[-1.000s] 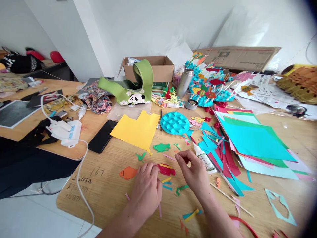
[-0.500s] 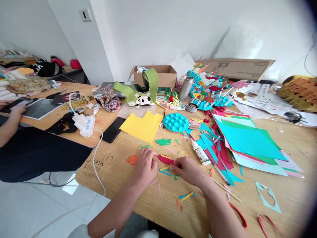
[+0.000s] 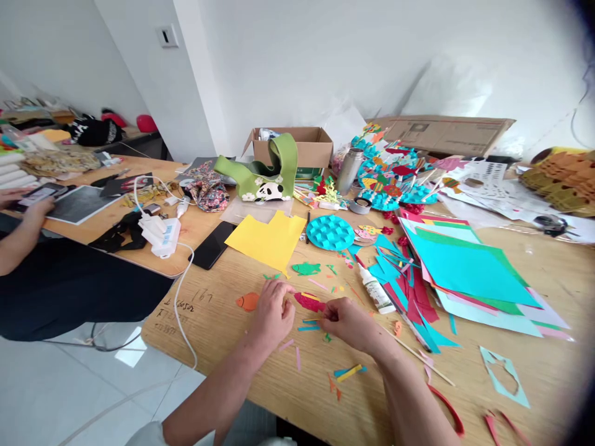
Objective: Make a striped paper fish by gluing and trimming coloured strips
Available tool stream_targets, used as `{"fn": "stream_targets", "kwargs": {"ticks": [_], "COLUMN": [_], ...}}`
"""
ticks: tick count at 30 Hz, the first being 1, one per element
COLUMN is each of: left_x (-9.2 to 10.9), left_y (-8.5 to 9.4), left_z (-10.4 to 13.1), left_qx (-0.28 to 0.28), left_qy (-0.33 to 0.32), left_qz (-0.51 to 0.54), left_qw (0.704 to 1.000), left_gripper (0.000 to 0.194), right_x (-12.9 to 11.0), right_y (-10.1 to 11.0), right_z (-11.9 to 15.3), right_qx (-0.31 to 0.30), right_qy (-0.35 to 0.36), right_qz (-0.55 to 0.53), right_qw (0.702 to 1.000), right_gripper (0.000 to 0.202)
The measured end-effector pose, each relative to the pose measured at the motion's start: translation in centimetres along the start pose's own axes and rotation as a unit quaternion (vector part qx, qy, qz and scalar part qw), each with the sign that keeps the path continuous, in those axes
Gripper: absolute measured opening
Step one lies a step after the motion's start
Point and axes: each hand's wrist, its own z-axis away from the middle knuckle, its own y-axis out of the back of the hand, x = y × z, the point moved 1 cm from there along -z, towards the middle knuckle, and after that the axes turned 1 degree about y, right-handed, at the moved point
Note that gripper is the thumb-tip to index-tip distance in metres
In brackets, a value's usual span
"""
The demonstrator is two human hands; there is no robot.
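Between the two bare hands lies a crimson paper fish [image 3: 307, 303] bearing a narrow yellow paper strip [image 3: 310, 296]. From here I see the left hand [image 3: 275, 311] loosely curled at its head and the right hand [image 3: 348, 323] bunched at its tail; whether either grips anything, I can't tell. Just left of the left hand rests an orange paper fish [image 3: 248, 301].

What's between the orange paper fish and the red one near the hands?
In the head view, the left hand is between the orange fish and the red fish; anything beneath it is hidden.
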Motion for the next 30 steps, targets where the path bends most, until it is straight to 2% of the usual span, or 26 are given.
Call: {"fn": "stream_targets", "kwargs": {"ticks": [6, 9, 12, 20, 24, 27, 30], "left_x": [0.5, 1.2, 1.4, 1.0, 0.4, -0.1, -0.1], "left_y": [0.7, 1.2, 1.4, 0.7, 0.5, 0.3, 0.3], "left_z": [-0.1, -0.4, -0.6, -0.6, -0.5, -0.4, -0.2], "left_qx": [-0.037, -0.084, -0.122, -0.139, -0.116, -0.070, -0.039], "left_qy": [0.015, 0.031, 0.059, 0.114, 0.130, 0.138, 0.092], "left_qz": [0.087, 0.165, 0.222, 0.306, 0.280, 0.192, 0.093], "left_qw": [0.995, 0.982, 0.966, 0.935, 0.944, 0.969, 0.991], "left_gripper": [0.017, 0.009, 0.013, 0.015, 0.018, 0.021, 0.017], "right_x": [0.1, 0.0, -0.1, -0.4, -0.3, 0.2, 0.8], "right_y": [1.1, 1.3, 1.3, 1.3, 1.3, 1.0, 0.6], "right_z": [0.7, 0.7, 0.5, 0.4, 0.3, -0.1, -0.6], "right_qx": [-0.088, -0.075, -0.050, -0.031, -0.014, -0.002, 0.015], "right_qy": [0.033, 0.060, 0.067, 0.031, 0.016, -0.010, -0.052], "right_qz": [-0.134, -0.214, -0.262, -0.252, -0.262, -0.278, -0.291], "right_qw": [0.986, 0.972, 0.962, 0.967, 0.965, 0.960, 0.955], "right_gripper": [0.015, 0.025, 0.033, 0.032, 0.032, 0.033, 0.036]}}
